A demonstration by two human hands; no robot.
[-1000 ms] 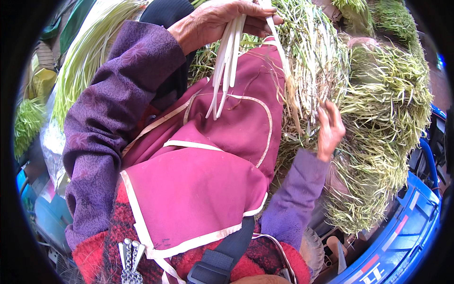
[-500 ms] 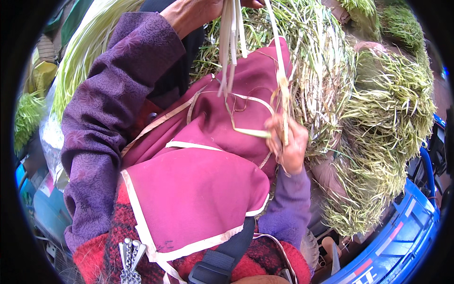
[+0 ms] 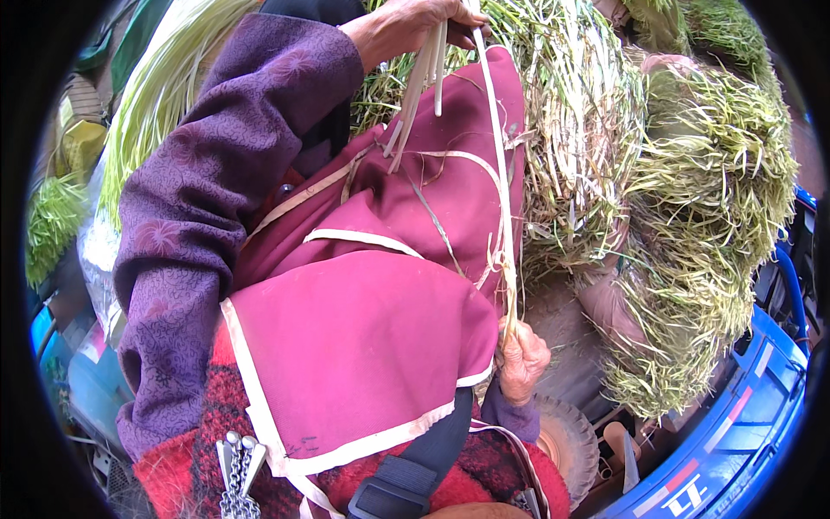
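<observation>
My left hand (image 3: 413,28), at the top of the view, is closed on a few pale white stalks (image 3: 421,82) that hang down over my maroon apron (image 3: 363,346). One longer stalk (image 3: 499,143) runs from its fingertips down to my right hand (image 3: 522,363). My right hand pinches the lower end, where yellowish, withered outer leaves (image 3: 510,285) bunch up. Thin dry scraps (image 3: 437,221) lie on the apron between the two hands.
A heap of stemmed greens (image 3: 579,130) stands beside the apron, with more leafy bundles (image 3: 709,208) to the right. Pale greens (image 3: 156,95) hang at far left. A blue metal side panel (image 3: 718,441) and a wheel (image 3: 566,441) are at lower right.
My right hand has moved down toward me, drawing the withered leaves along the long stalk, which is now taut. My left hand has shifted slightly down and right with the white stalks.
</observation>
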